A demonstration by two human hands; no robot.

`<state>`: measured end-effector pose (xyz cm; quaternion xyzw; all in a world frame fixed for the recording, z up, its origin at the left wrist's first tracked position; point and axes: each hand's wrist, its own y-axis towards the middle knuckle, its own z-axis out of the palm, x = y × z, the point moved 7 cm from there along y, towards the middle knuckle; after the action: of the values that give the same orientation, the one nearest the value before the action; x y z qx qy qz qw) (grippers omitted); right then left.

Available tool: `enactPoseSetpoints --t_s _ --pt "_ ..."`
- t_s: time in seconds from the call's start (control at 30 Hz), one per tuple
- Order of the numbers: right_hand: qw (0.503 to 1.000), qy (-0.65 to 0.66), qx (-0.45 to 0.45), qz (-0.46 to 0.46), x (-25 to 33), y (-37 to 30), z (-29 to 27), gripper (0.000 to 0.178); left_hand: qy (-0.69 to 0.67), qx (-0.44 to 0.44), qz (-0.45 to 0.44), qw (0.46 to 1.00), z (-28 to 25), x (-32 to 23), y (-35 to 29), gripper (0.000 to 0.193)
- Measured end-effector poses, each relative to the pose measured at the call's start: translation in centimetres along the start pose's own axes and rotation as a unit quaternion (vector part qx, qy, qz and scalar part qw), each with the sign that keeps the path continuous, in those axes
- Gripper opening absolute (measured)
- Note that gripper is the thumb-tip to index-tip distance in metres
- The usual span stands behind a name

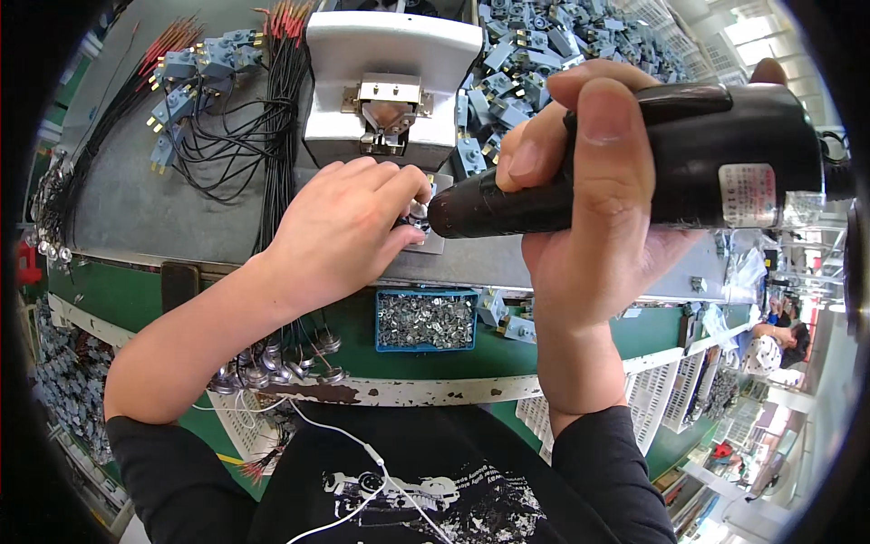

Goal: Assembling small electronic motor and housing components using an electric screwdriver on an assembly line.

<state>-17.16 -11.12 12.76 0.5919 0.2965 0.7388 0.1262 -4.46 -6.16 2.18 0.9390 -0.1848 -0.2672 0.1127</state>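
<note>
At centre frame, you are pinching a small shiny metal part (418, 214) with your left hand (340, 227), fingers curled tight around it. Your right hand (589, 195) is wrapping closed around a glossy black electric screwdriver (634, 168), lying level, its tip meeting the part from 3 o'clock. At 6 o'clock, a blue tray (426, 320) is holding loose metal pieces.

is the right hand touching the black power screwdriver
Touching: the head view shows the right hand wrapped around the black power screwdriver, fingers over its barrel.
</note>
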Motion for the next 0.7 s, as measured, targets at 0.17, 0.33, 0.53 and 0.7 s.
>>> enactPoseSetpoints --t_s 0.17,0.33,0.53,0.7 --pt "0.999 0.027 -0.005 -0.034 -0.7 -0.1 0.3 0.071 -0.008 -0.001 -0.009 1.0 0.5 0.5 -0.2 0.04" --pt "1.0 0.009 0.007 -0.007 0.1 0.1 0.0 0.058 -0.013 0.034 -0.029 0.999 0.5 0.5 -0.1 0.04" --pt "0.998 -0.036 0.038 0.027 -0.3 -0.1 -1.3 0.054 -0.021 0.042 -0.032 0.998 0.4 0.5 0.0 0.039" --pt "0.996 -0.076 -0.014 -0.051 1.5 -0.1 -1.0 0.061 -0.027 0.037 -0.028 0.999 0.6 0.7 -0.2 0.039"
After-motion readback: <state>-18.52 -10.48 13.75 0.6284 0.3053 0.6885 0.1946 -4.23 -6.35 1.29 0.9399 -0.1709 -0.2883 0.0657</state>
